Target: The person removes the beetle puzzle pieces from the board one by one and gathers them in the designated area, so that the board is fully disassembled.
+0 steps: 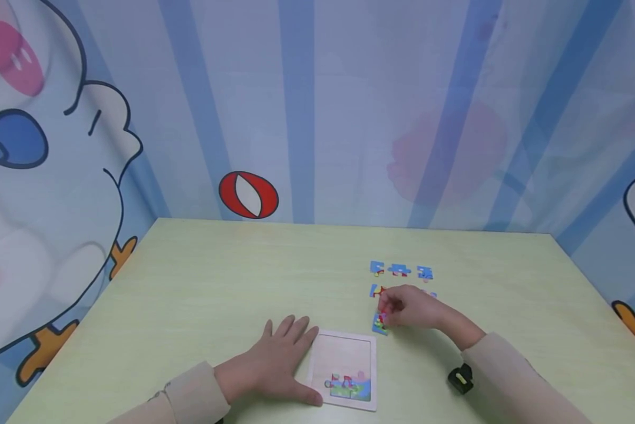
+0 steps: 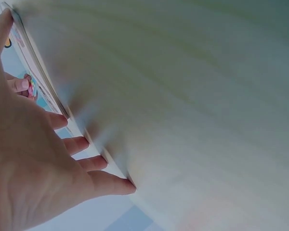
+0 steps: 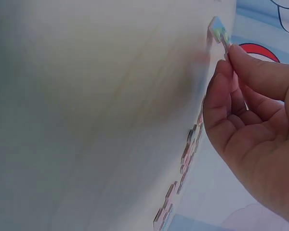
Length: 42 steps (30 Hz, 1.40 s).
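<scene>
A shallow puzzle tray (image 1: 343, 338) with a pale rim lies near the front of the table. Several joined pieces (image 1: 356, 388) fill its lower right part. My left hand (image 1: 275, 359) rests flat beside the tray, fingers spread, its thumb and index finger touching the left rim. Between thumb and fingertips my right hand (image 1: 412, 306) pinches a blue and green puzzle piece (image 1: 379, 324), just beyond the tray's upper right corner. In the right wrist view the same piece (image 3: 217, 30) sticks out past the fingertips, tilted up from the table.
Loose puzzle pieces (image 1: 399, 270) lie in rows behind the right hand, which partly hides some. A black wrist strap (image 1: 461, 378) sits at the right sleeve. The light table (image 1: 216, 277) ends at a striped cloth backdrop (image 1: 349, 118) behind.
</scene>
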Each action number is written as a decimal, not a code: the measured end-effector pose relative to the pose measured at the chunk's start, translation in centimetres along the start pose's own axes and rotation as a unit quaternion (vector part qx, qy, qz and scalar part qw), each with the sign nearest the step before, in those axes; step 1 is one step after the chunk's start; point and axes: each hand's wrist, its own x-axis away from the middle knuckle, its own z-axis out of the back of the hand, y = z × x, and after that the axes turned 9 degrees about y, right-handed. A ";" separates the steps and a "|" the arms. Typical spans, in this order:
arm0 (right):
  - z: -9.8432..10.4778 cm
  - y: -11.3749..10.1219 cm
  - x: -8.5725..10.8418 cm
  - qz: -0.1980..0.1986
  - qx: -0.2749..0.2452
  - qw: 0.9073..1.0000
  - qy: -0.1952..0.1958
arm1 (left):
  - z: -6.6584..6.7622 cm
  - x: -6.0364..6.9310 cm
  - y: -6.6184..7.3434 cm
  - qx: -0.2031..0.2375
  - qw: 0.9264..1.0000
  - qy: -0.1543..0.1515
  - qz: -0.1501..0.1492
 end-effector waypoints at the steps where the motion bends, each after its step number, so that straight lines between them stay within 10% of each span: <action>1: -0.1 0.0 0.0 0.002 0.004 1.000 0.002 | 0.0 0.0 0.0 0.000 1.000 0.000 0.000; 27: -0.7 -0.8 0.1 0.006 0.096 0.995 0.015 | 0.1 0.2 0.2 0.006 1.000 0.002 0.002; 42: 0.6 -3.2 0.8 0.050 0.042 0.998 0.022 | 0.2 0.2 0.1 0.007 1.000 0.003 0.002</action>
